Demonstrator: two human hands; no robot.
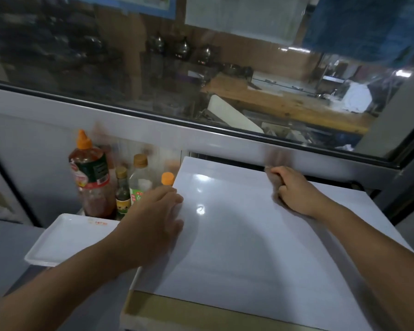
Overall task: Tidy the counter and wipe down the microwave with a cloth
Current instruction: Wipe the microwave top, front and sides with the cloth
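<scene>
The right hand point(294, 191) curls on something blurred at the microwave point(249, 235) top's far edge, unidentifiable; the microwave's front runs off the frame's bottom; bottle point(91, 173) labels at left are smeared, unreadable

Kitchen, likely a small food-prep or service corner — white microwave point(261, 230) on a counter point(7, 254) with a cluster of condiment bottles beside it: a large sauce bottle point(90, 174) with orange nozzle cap, smaller capped bottles point(140, 180). Stack of white rectangular trays point(65, 240) just left of the microwave. Behind, a glass window point(153, 68) in a white frame — through it a wooden worktop point(285, 103) and blurred metal pots.
</scene>
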